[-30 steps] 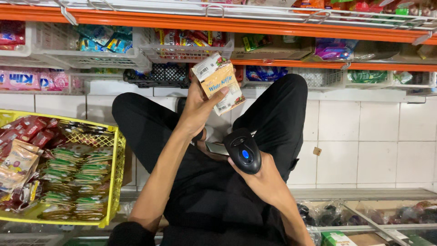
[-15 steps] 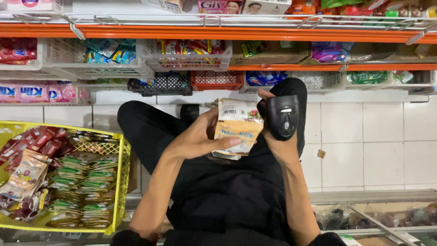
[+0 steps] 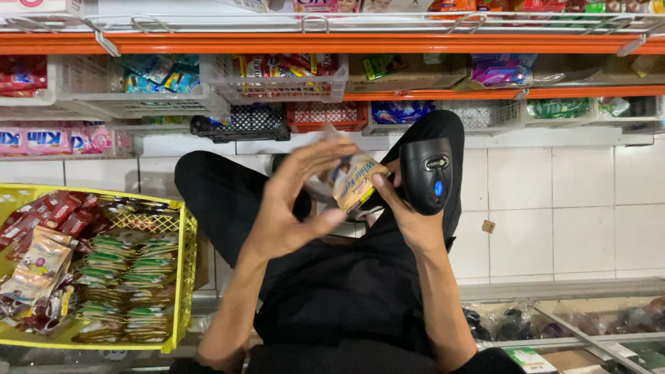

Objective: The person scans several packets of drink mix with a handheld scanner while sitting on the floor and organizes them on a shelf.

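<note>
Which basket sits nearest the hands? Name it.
The black basket on the lower shelf, just above the left hand; the red one beside it sits slightly farther.

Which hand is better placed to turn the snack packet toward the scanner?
Probably the left hand: its open fingers curl around the packet and carry nothing else. The right hand grips the black scanner, with only its thumb touching the packet.
</note>
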